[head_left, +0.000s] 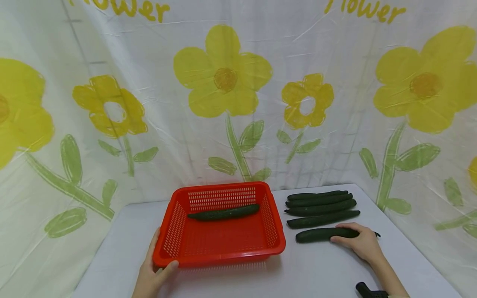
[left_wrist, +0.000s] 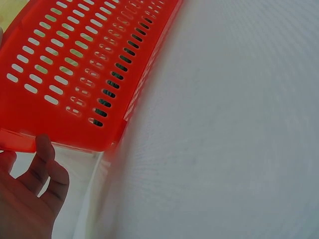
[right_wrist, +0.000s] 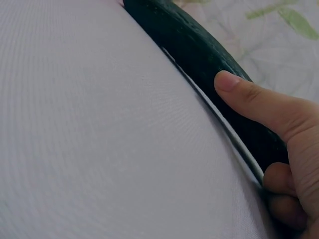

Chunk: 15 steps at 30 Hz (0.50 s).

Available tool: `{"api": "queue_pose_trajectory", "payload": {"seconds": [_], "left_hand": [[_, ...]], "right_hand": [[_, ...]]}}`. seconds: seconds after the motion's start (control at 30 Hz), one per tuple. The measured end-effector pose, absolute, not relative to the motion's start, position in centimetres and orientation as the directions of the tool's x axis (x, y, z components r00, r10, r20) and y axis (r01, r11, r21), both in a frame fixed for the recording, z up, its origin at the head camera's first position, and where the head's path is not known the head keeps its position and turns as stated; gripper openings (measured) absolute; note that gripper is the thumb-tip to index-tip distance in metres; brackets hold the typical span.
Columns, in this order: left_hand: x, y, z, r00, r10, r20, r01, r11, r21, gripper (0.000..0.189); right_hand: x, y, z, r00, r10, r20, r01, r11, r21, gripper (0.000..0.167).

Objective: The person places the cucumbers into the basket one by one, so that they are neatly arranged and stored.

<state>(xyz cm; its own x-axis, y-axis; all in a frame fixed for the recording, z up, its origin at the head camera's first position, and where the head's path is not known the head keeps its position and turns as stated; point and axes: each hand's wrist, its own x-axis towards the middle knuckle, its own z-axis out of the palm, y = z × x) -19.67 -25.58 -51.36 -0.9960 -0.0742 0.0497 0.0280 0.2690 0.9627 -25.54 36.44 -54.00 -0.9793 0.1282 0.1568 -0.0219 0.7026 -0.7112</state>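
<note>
The red plastic basket (head_left: pixel 223 259) stands on the white table, with one dark green cucumber (head_left: pixel 227 212) lying inside near its back wall. At its front left corner my left hand (head_left: pixel 154 271) holds the rim, thumb at the front and fingers along the left side. In the left wrist view, fingertips (left_wrist: pixel 45 149) curl at the basket's rim. To the right of the basket, my right hand (head_left: pixel 360 242) grips another cucumber (head_left: pixel 313 235) around its right half. Thumb and curled fingers hold that cucumber (right_wrist: pixel 199 55) in the right wrist view; it lies low over the tabletop.
Several more cucumbers (head_left: pixel 320 209) lie side by side on the table, behind the gripped one. A white curtain (head_left: pixel 160 103) with yellow flowers hangs behind the table. A black device (head_left: pixel 369 291) sits near my right wrist.
</note>
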Motion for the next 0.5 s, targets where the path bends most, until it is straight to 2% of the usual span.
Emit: {"api": "queue_pose_trajectory", "payload": {"seconds": [0.5], "left_hand": [[-19.94, -25.81, -51.44, -0.998, -0.062, 0.022, 0.003, 0.292, 0.956, 0.101]], "right_hand": [[-25.44, 36.65, -54.07, -0.972, 0.163, 0.17, -0.014, 0.682, -0.731, 0.059]]}}
